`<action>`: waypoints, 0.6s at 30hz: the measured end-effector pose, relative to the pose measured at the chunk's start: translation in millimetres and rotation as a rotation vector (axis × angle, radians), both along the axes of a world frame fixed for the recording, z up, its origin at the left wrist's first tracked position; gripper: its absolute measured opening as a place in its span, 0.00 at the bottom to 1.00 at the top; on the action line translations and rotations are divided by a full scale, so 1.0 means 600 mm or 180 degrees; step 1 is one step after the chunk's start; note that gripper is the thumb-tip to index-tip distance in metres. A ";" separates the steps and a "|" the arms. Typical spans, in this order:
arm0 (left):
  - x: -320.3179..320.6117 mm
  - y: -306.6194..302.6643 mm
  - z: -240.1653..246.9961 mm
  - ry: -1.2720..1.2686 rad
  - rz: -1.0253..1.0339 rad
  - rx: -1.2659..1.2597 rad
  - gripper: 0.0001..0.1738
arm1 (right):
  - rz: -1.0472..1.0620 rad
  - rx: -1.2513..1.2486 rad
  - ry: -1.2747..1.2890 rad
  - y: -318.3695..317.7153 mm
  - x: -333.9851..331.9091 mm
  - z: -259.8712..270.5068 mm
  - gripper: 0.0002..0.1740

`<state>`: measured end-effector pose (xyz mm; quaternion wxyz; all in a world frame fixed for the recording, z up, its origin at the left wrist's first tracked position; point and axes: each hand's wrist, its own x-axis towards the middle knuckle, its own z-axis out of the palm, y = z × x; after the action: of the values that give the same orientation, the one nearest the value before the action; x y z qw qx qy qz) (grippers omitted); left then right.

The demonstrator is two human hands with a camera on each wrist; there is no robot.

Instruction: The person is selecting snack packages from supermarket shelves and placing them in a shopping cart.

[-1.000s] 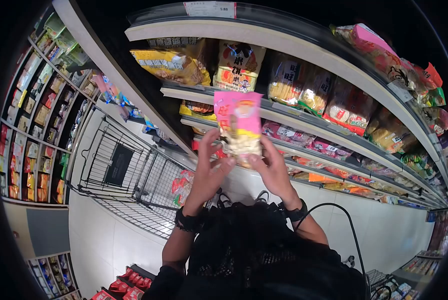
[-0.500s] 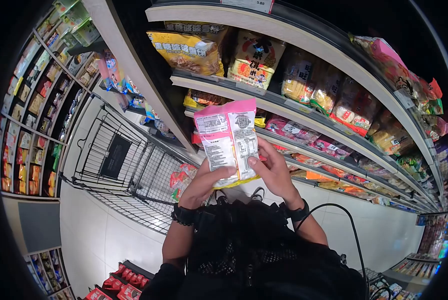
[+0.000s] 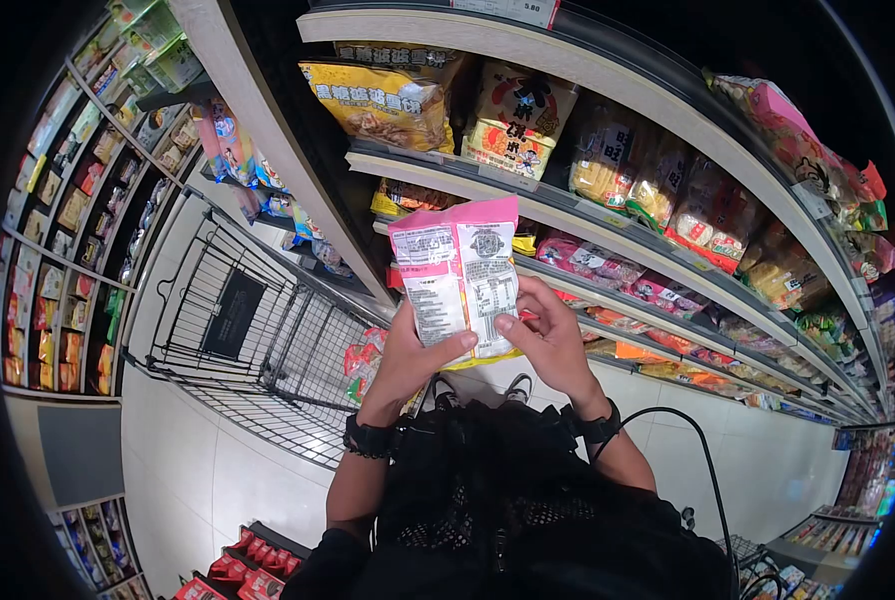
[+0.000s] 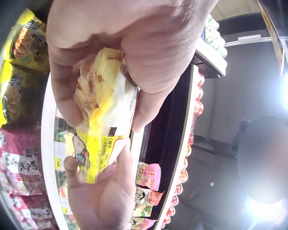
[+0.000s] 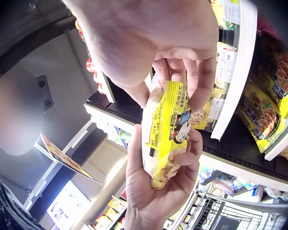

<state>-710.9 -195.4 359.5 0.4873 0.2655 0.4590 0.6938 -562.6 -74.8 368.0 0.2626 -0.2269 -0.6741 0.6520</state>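
Observation:
A snack bag (image 3: 455, 285) with a pink top edge and a yellow bottom edge is held up in front of the body, its printed white back toward the head camera. My left hand (image 3: 405, 352) grips its lower left side, thumb lying across the back. On the other side my right hand (image 3: 553, 345) holds the lower right edge, thumb pressed on the printed panel. Seen from below in the left wrist view, the bag's yellow sealed end (image 4: 100, 143) shows between both hands. The right wrist view shows fingers curled round the bag (image 5: 165, 134) from either side.
Shelves (image 3: 568, 212) of packaged snacks run along the front and right. A wire shopping cart (image 3: 238, 340) stands at the left with a red and green package (image 3: 366, 360) inside. Red packs (image 3: 243, 570) sit low behind it. A black cable (image 3: 703, 460) loops beside the right arm.
The bag has turned from its pink picture side to its printed back and come a little lower and closer. Both hands have closed in on its sides; the last half second shows little movement.

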 end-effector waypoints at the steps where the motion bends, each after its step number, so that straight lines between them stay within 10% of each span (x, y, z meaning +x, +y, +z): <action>1: -0.001 -0.001 0.001 -0.0001 0.0000 -0.0001 0.36 | 0.0013 0.0010 0.0015 0.000 -0.001 0.002 0.25; 18: -0.015 -0.016 0.001 0.0185 0.0070 -0.0030 0.37 | 0.0206 0.0039 0.0058 -0.003 -0.015 0.006 0.25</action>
<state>-720.1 -204.8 360.1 0.4673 0.2782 0.4791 0.6889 -571.8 -76.6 371.5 0.2490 -0.1973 -0.6827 0.6580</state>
